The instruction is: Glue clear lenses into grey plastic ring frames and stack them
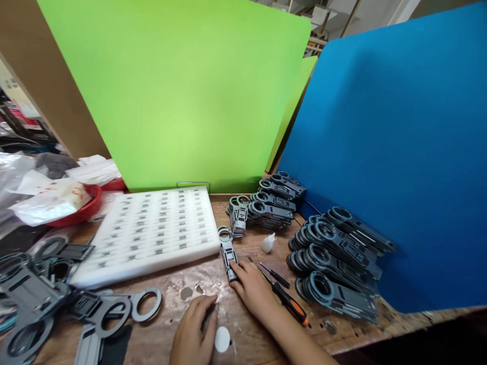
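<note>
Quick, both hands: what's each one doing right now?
Left hand: closed loosely, resting on the table; contents cannot be told.
Right hand: fingertips on grey plastic part.

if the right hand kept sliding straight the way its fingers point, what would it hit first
The right hand points up and left along the grey ring-ended plastic part that its fingertips already rest on. Past that part, the next thing in line looks like the small stack of grey parts, though depth is hard to judge.

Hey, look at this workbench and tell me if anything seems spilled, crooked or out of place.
The wooden bench top carries whitish smears and blotches near both hands, like dried residue. The small white bottle lies tipped on its side beside the gray parts stack. The gray parts at left sit in a loose jumble, unlike the neat blue-ringed stacks at right.
</note>
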`<state>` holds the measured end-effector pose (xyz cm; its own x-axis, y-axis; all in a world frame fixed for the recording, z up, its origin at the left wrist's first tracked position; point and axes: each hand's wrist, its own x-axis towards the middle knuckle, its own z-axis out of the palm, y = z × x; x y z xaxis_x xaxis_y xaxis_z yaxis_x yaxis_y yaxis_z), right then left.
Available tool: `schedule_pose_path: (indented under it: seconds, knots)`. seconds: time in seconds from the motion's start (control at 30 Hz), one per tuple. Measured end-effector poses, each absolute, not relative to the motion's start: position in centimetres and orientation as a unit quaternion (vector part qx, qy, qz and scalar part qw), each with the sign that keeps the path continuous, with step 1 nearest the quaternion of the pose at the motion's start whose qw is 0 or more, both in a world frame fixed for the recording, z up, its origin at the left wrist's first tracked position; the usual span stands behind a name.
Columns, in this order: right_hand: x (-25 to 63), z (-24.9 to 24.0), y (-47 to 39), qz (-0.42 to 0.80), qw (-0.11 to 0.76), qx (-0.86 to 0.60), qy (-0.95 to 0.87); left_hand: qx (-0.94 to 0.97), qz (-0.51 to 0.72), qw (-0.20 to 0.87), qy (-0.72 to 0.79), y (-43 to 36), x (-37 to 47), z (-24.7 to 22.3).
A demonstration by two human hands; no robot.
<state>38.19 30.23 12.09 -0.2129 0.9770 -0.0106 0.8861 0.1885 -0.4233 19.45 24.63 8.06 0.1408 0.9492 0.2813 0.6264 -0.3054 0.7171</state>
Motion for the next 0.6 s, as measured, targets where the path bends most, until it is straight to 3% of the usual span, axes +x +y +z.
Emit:
schedule_pose_path:
  seconds: [0.3, 0.6]
  knots:
    - [37.3, 11.0, 34.0, 0.135, 0.149, -0.625, -0.754, 0.689, 0.362, 0.281, 0.561, 24.4, 20.1, 10.0]
    - [36.0, 10.9, 35.3, 0.115, 0.083, -0.702, -0.698, 0.651, 0.368, 0.297, 0.594, 23.9, 20.3, 10.8]
